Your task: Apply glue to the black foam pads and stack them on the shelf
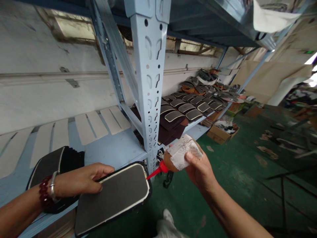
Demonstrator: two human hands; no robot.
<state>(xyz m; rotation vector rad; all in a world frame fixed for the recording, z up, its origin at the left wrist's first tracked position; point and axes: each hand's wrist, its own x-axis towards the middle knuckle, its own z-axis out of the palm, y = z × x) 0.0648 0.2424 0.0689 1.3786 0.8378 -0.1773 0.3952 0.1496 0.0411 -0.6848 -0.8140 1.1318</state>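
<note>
My left hand (84, 178) grips the upper long edge of a dark grey padded panel (116, 195), thumb on its face and fingers behind it. The panel has rounded corners, a cream line around the border and a black rim. My right hand (198, 165) is closed around a glue bottle (182, 153) wrapped in stained whitish paper, tipped toward the panel. Its red nozzle (156, 171) meets the cream border at the panel's right end. Beneath my left forearm, more dark panels (47, 165) lie on the shelf.
A blue metal shelf post (148, 82) rises just beyond my hands. Pale strips (91, 125) lie on the left shelf (106, 145). Several cream-edged dark panels (187, 107) cover the right shelf. A cardboard box (223, 132) stands on the green floor (220, 168).
</note>
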